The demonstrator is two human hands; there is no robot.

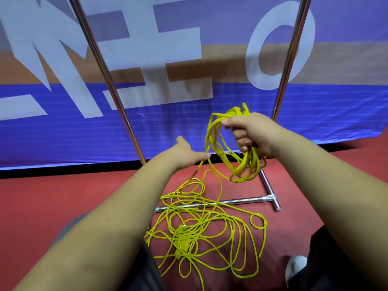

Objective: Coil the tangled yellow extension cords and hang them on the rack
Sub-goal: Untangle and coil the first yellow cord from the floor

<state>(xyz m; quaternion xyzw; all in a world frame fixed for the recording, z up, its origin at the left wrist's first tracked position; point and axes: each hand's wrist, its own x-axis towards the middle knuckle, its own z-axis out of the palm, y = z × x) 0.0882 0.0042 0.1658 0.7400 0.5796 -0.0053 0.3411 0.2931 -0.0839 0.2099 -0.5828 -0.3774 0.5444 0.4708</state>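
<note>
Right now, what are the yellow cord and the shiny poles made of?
The cord looks coated in bendy plastic or rubber, slightly glossy, because it flops in loose loops. The poles look like polished metal, maybe steel: bright reflections streak along them.

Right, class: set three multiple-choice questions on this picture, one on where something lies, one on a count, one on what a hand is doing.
1. Where does the loose tangle of cord lie?
A) over the top of the rack
B) on the red floor
C) on a table

2. How many upright rack poles show?
A) two
B) one
C) four

3. What is the right hand doing?
A) resting flat on the ground
B) hanging empty
C) gripping a coil of cord

Answers:
1 B: the tangle spreads across the floor and over the rack's base bar.
2 A: one pole rises on the left, one on the right.
3 C: its fingers curl round the yellow coil.
</note>
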